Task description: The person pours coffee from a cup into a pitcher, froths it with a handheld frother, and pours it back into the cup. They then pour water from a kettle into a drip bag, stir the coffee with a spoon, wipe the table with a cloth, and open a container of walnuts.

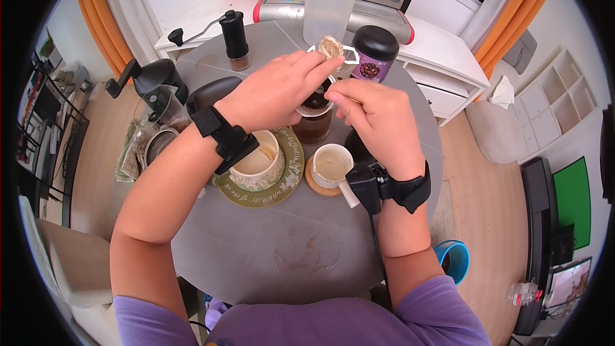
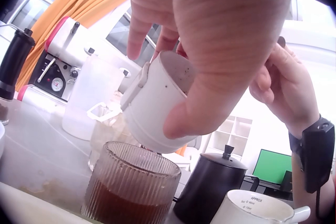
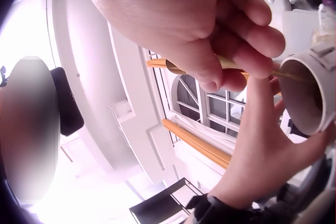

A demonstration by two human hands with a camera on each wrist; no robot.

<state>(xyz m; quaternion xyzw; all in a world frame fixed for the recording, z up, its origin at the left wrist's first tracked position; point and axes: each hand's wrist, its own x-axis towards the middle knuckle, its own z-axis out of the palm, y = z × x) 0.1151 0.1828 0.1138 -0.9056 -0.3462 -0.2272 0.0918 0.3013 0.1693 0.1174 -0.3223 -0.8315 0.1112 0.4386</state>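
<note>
My left hand (image 1: 275, 86) grips a white cup (image 2: 152, 108), which is tilted above a ribbed glass (image 2: 131, 192) partly filled with brown liquid. Dark specks cling to the cup's inner wall. Between thumb and fingers, my right hand (image 1: 381, 115) pinches a thin gold-coloured utensil (image 3: 175, 68); its far part reaches into the cup's mouth, as the right wrist view shows. Below my hands in the head view are a patterned bowl (image 1: 259, 166) on a green plate (image 1: 291, 179) and a small white measuring cup (image 1: 333, 165) on a wooden coaster (image 1: 315, 182).
Behind the hands stand a tall translucent pitcher (image 1: 330, 9) and a black-lidded jar (image 1: 373, 54). A hand grinder (image 1: 235, 38) is at the back left. Beside the ribbed glass is a black kettle (image 2: 210, 187). Brown wet stains (image 1: 307, 256) mark the grey table's front.
</note>
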